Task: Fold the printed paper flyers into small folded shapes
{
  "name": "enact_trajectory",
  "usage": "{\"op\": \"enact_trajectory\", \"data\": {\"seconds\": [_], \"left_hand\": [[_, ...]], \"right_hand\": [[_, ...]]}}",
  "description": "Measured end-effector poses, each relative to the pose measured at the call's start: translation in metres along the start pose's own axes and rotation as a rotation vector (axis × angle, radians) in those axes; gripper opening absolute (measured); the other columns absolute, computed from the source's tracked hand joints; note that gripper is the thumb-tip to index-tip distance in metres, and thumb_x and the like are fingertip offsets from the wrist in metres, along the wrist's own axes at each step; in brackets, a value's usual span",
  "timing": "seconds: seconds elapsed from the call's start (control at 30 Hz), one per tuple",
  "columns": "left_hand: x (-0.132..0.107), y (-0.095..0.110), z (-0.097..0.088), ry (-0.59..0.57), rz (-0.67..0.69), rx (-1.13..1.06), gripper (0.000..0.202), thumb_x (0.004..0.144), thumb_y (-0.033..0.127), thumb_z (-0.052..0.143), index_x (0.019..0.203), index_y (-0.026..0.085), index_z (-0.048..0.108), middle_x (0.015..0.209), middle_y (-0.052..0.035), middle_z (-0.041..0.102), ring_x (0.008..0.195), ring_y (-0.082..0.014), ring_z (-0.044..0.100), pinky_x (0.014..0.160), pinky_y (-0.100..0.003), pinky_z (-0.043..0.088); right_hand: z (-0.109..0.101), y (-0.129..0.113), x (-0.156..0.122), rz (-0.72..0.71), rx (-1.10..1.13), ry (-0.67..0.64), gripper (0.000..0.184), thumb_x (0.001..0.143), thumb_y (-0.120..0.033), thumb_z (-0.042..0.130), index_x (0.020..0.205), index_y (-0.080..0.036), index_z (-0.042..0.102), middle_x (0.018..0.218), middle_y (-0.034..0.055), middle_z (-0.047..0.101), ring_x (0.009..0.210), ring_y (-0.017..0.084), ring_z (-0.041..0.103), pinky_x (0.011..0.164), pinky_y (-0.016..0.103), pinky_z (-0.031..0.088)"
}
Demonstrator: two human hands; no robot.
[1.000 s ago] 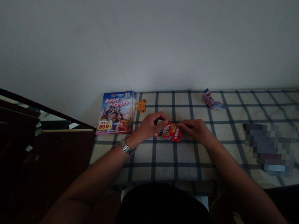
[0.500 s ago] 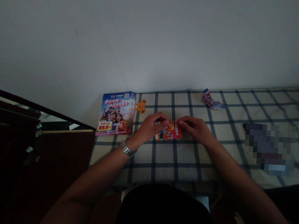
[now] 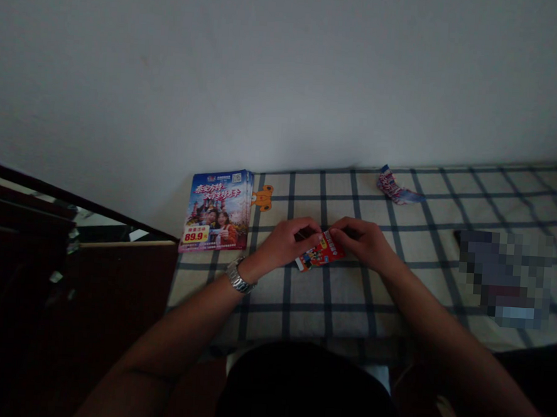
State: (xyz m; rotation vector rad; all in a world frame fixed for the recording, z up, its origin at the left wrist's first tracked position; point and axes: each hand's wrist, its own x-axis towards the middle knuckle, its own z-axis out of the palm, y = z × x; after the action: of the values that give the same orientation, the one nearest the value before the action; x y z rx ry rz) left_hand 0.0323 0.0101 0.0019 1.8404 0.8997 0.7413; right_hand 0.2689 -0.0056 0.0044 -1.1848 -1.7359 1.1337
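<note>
Between my two hands is a small red printed paper (image 3: 321, 254) with cartoon figures and pale lettering, perhaps a folded flyer. My left hand (image 3: 291, 242), with a metal-band watch on the wrist, pinches its upper left part between thumb and fingers. My right hand (image 3: 360, 240) pinches its upper right edge. The paper lies tilted, close above the checked cloth (image 3: 305, 311). To the left of my left hand stands a stack of blue and pink flyers (image 3: 218, 211), the top one printed with 89.9.
A crumpled blue and pink strip of paper (image 3: 397, 189) lies near the wall at the back right. A blurred-out dark object (image 3: 496, 272) rests on the cloth at the right. An orange bear figure (image 3: 263, 198) shows beside the stack. The white wall (image 3: 286, 77) bounds the back.
The red paper has turned, its lower left corner now pointing more toward me. My left hand has shifted slightly right and down, and both hands are closer together.
</note>
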Motion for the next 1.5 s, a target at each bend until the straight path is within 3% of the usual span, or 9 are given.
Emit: {"op": "enact_trajectory", "data": {"seconds": [0.6, 0.9, 1.13, 1.27, 1.37, 1.5], "left_hand": [[0.001, 0.002, 0.001, -0.012, 0.012, -0.019, 0.024, 0.101, 0.039, 0.063, 0.091, 0.018, 0.07, 0.079, 0.0, 0.069, 0.07, -0.0112, 0.061, 0.065, -0.023, 0.046], [0.003, -0.001, -0.003, -0.003, 0.002, 0.008, 0.025, 0.101, 0.041, 0.063, 0.093, 0.018, 0.071, 0.083, -0.0018, 0.073, 0.075, -0.0125, 0.066, 0.068, -0.023, 0.049], [0.005, -0.001, -0.004, 0.053, -0.027, -0.007, 0.029, 0.1, 0.046, 0.065, 0.098, 0.018, 0.073, 0.089, -0.003, 0.077, 0.079, -0.015, 0.071, 0.074, -0.026, 0.055], [0.004, -0.007, -0.007, 0.143, 0.026, 0.033, 0.03, 0.101, 0.046, 0.066, 0.113, 0.02, 0.071, 0.101, -0.0051, 0.077, 0.089, -0.017, 0.073, 0.079, -0.028, 0.057], [0.003, -0.01, -0.009, 0.238, 0.121, 0.227, 0.023, 0.103, 0.037, 0.064, 0.119, 0.021, 0.07, 0.112, -0.0065, 0.073, 0.1, -0.0182, 0.07, 0.09, -0.033, 0.058], [0.003, -0.01, -0.012, 0.214, 0.272, 0.463, 0.018, 0.104, 0.027, 0.062, 0.119, 0.022, 0.07, 0.121, -0.0064, 0.07, 0.116, -0.0205, 0.064, 0.105, -0.04, 0.053]], "right_hand": [[0.009, 0.0, 0.001, -0.006, -0.046, -0.014, 0.024, 0.096, -0.042, 0.068, 0.092, -0.02, 0.076, 0.08, 0.0015, 0.075, 0.071, 0.016, 0.066, 0.065, 0.027, 0.048], [0.003, 0.001, 0.002, 0.018, -0.08, -0.024, 0.029, 0.099, -0.043, 0.062, 0.095, -0.02, 0.078, 0.083, 0.0027, 0.077, 0.073, 0.017, 0.067, 0.067, 0.029, 0.049], [0.002, 0.002, 0.005, 0.055, -0.029, 0.048, 0.032, 0.096, -0.049, 0.065, 0.09, -0.02, 0.079, 0.08, 0.0028, 0.078, 0.074, 0.019, 0.068, 0.066, 0.031, 0.052], [-0.001, 0.009, 0.008, 0.106, -0.001, 0.148, 0.032, 0.093, -0.051, 0.069, 0.092, -0.021, 0.079, 0.082, 0.0033, 0.079, 0.073, 0.021, 0.069, 0.065, 0.032, 0.053], [-0.003, 0.013, 0.009, 0.115, -0.021, 0.21, 0.033, 0.092, -0.053, 0.07, 0.092, -0.021, 0.079, 0.082, 0.0042, 0.079, 0.072, 0.021, 0.07, 0.064, 0.032, 0.053], [-0.004, 0.016, 0.01, 0.097, -0.073, 0.254, 0.035, 0.093, -0.053, 0.069, 0.094, -0.02, 0.079, 0.084, 0.0059, 0.08, 0.074, 0.022, 0.071, 0.066, 0.033, 0.055]]}}
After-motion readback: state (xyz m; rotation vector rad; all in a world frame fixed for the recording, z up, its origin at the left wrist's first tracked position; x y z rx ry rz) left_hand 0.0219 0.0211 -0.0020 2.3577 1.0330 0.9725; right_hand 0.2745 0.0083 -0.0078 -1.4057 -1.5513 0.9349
